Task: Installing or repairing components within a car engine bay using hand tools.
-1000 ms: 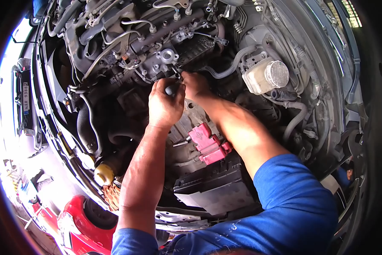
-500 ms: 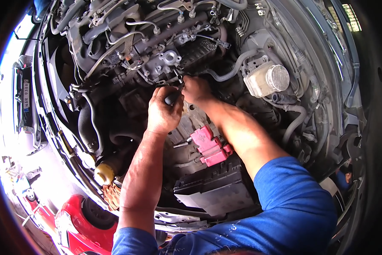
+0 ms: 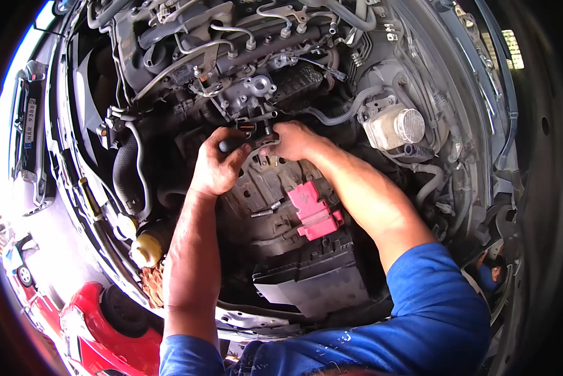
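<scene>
In the engine bay, my left hand [image 3: 214, 164] is closed round a tool with a black rounded handle [image 3: 233, 143]; its far end is hard to make out. Close beside it my right hand [image 3: 297, 141] has its fingers curled by a dark upright metal piece [image 3: 268, 127], and what they grip is mostly hidden. Both hands are just below a grey metal housing [image 3: 244, 94] with a round flanged opening.
A pink-red plastic cover [image 3: 311, 213] sits above the black battery box [image 3: 313, 279]. The fluid reservoir [image 3: 394, 127] is at right, and a yellowish cap [image 3: 147, 250] at left near brown gloves [image 3: 152, 285]. A red car [image 3: 109, 332] stands outside at lower left.
My left hand has moved left and slightly down with the black-handled tool, opening a gap from my right hand. My right hand is a little lower. The whole view has shifted slightly.
</scene>
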The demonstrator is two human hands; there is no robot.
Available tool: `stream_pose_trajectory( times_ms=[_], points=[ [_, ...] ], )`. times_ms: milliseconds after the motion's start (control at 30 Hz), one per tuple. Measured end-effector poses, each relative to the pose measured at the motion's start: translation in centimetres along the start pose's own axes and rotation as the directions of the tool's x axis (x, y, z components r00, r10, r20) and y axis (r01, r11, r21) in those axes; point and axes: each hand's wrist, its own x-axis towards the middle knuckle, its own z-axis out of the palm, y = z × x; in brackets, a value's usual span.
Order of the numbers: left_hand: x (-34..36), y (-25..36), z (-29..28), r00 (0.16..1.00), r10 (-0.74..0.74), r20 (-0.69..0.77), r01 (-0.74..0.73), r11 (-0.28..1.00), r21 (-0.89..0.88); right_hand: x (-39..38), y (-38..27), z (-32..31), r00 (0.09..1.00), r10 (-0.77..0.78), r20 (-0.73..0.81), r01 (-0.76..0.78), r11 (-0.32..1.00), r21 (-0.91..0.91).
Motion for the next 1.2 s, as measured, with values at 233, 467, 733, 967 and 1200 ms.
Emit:
stream_pose_trajectory(
  times_ms=[233,467,733,967,1200],
  points=[
    [-0.6,2.1,-0.9,0.991,-0.024,0.132,0.032,0.998,-0.061,-1.0,0.8,-0.2,0.984,-0.181,-0.005,0.173,0.948,-0.268],
    [-4.4,2.5,-1.6,0.984,-0.030,0.178,0.052,0.991,-0.119,-4.2,-1.2,-1.8,0.954,-0.005,0.299,-0.002,1.000,0.023],
    [-6.8,2.9,-0.9,0.965,-0.031,0.262,0.170,0.832,-0.528,-8.1,3.5,0.0,0.860,0.039,0.509,-0.471,0.443,0.762],
    [-2.8,0.6,3.3,0.933,-0.099,0.345,0.326,0.638,-0.697,-10.0,5.3,-1.4,0.810,0.343,0.475,-0.583,0.393,0.711],
    [-0.2,-4.1,9.6,0.975,0.109,0.192,0.012,0.842,-0.540,-6.5,6.0,-0.2,0.677,0.735,0.029,0.047,-0.083,0.995]
  ],
)
